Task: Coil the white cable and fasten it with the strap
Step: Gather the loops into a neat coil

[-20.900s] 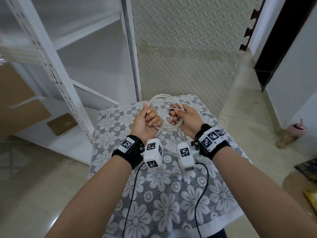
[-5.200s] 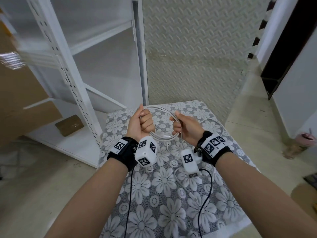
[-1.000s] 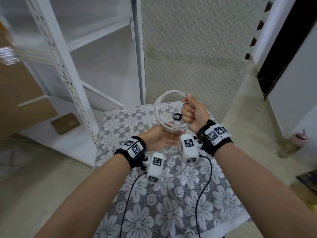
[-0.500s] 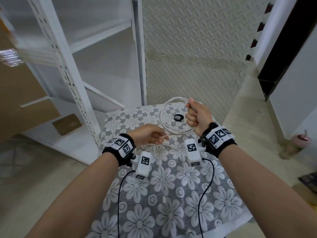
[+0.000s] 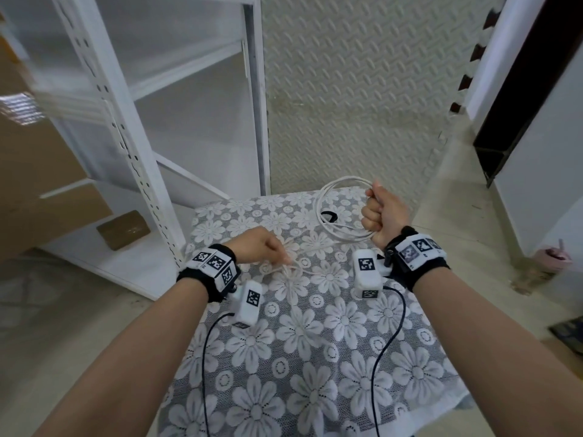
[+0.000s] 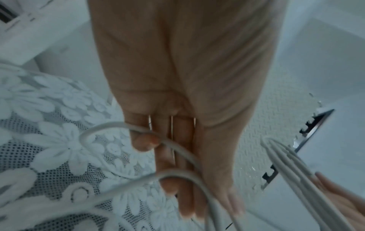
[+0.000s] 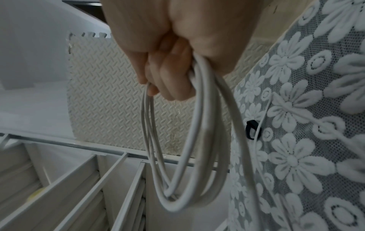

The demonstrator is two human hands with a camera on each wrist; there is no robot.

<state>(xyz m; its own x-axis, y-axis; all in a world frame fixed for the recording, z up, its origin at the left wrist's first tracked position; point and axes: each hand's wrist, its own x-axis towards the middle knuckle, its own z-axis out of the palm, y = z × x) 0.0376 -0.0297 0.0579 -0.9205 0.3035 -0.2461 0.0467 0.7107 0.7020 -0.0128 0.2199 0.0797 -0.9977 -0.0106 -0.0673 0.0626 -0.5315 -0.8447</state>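
Observation:
My right hand (image 5: pixel 383 212) grips the coiled white cable (image 5: pixel 331 234) in a fist and holds the loops upright over the far right of the flower-lace table (image 5: pixel 299 357). The wrist view shows several loops of the coil (image 7: pixel 187 140) hanging from the right hand (image 7: pixel 168 62). The cable's loose tail (image 5: pixel 303 269) runs from the coil to my left hand (image 5: pixel 265 247), which pinches it low over the cloth. Across the left hand's fingers (image 6: pixel 177 156) the tail (image 6: pixel 122 126) bends in a loop. The small black strap (image 5: pixel 328 216) lies on the cloth inside the coil's outline, also the strap (image 7: pixel 251 129).
A white metal shelf rack (image 5: pixel 126 137) stands left of the table, with a brown box (image 5: pixel 123 230) on its bottom shelf. A textured foam mat (image 5: pixel 347 89) covers the wall behind. A pink cup (image 5: pixel 552 257) sits on the floor at right.
My left hand has left the coil's underside and moved left and toward me, drawing the loose tail out over the cloth. The right hand has lowered slightly and keeps its grip on the coil.

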